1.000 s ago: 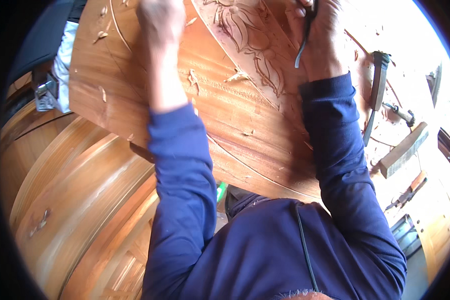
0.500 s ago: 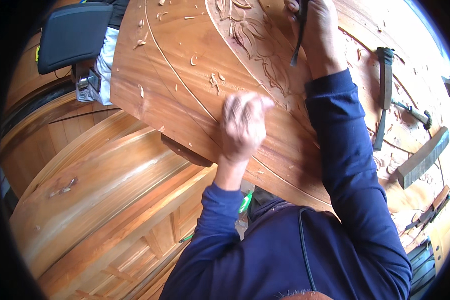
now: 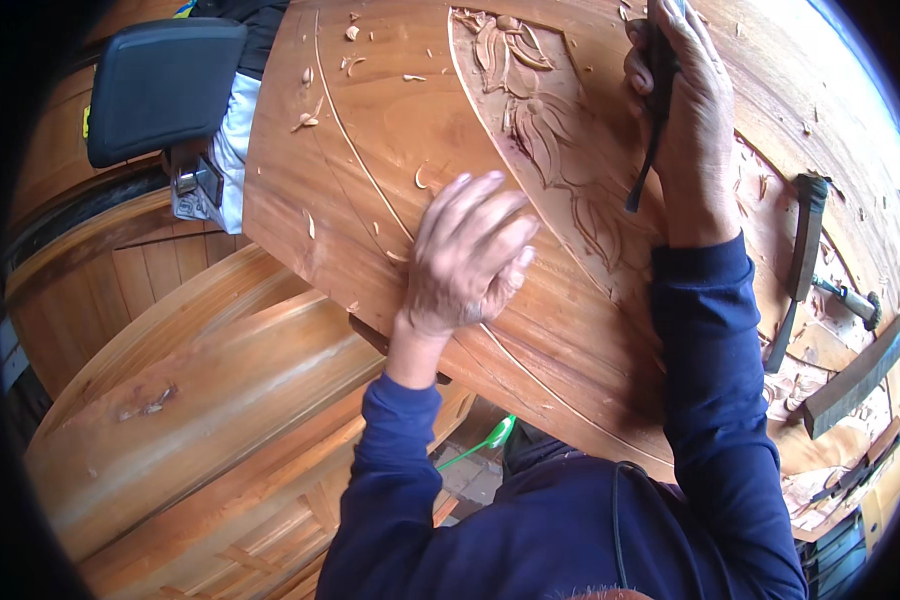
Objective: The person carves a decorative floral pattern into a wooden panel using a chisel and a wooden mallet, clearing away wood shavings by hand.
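Note:
My left hand (image 3: pixel 470 250) is over the middle of the wooden panel (image 3: pixel 360 150), its fingers loosely bent and slightly apart, with nothing visible in them, just left of the carved leaf band (image 3: pixel 540 140). At the upper right, my right hand (image 3: pixel 700 130) is closed round a dark gouge (image 3: pixel 652 120), whose blade points down toward the carving. Pale curled shavings (image 3: pixel 305 118) are scattered on the panel. Right of my right arm lie a long tool with a wrapped end (image 3: pixel 802 240), a small metal tool (image 3: pixel 845 298) and a grey wooden block (image 3: pixel 855 375).
More tools (image 3: pixel 860 465) lie at the panel's right. A black padded seat (image 3: pixel 165 90) and a white cloth (image 3: pixel 235 130) are at the upper left. Large curved wooden pieces (image 3: pixel 170 420) fill the lower left. A green object (image 3: pixel 500 432) shows below the panel's edge.
My left hand has come down from the top to the panel's middle, its fingers loosening. The view has shifted, so the panel and my right hand with the gouge sit lower and further right.

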{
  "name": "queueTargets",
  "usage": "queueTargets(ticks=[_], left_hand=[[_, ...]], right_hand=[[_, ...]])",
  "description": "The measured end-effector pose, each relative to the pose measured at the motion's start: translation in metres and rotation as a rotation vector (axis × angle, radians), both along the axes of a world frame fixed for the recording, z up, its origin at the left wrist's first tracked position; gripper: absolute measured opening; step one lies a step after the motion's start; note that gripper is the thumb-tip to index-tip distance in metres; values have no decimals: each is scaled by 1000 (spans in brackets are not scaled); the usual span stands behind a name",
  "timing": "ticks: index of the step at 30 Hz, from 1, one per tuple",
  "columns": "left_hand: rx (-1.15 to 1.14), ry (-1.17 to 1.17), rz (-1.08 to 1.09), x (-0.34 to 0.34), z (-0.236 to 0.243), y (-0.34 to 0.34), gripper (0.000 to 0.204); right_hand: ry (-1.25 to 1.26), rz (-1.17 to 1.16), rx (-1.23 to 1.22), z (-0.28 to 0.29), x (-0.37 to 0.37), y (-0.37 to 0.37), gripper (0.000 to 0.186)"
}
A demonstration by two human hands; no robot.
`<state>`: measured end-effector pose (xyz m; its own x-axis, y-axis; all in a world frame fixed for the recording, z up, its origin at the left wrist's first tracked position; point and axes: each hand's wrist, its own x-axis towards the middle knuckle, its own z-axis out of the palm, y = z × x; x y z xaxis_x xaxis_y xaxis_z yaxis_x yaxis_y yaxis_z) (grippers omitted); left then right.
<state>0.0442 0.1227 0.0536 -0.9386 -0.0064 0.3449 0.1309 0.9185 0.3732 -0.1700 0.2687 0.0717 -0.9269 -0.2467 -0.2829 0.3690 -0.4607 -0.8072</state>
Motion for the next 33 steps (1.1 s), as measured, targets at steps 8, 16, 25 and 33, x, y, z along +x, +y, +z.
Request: queueTargets(ticks=[8, 16, 25, 33], left_hand=[[-526, -25, 172, -77, -12, -95, 57], [36, -28, 429, -94, -48, -137, 77], [-107, 23, 513, -94, -68, -140, 67], [-171, -97, 557, -85, -66, -125, 65]], right_hand=[[-37, -1, 14, -2, -3, -2, 27], [59, -22, 95, 6, 13, -12, 22], [450, -150, 166, 21, 75, 94, 36], [257, -87, 391, 9, 198, 223, 38]])
